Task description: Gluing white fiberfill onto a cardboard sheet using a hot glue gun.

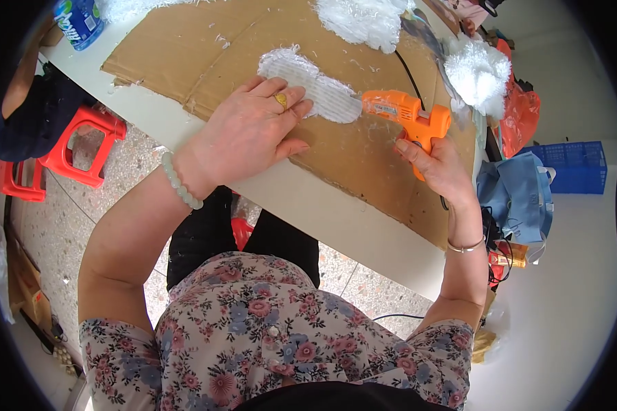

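A white, sole-shaped fabric piece [325,96] with fine lines and a fluffy rim lies on the cardboard sheet [247,41]. My left hand [257,123], with bent fingers pressed on the near edge of this piece, holds it against the cardboard. The thumb rests apart from the fingers, and the fingertips are partly hidden. In my right hand [435,164] is an orange hot glue gun [408,116], gripped round its handle. Its nozzle points left, at the right end of the white piece; whether they touch I cannot tell.
White fluffy material [363,24] lies at the far side, with another fluffy bundle [478,74] at right. A blue-labelled bottle [79,24] stands far left. Red stools [86,147] and a person's arm [22,75] are beyond the table's left. A blue bag [517,195] hangs at right.
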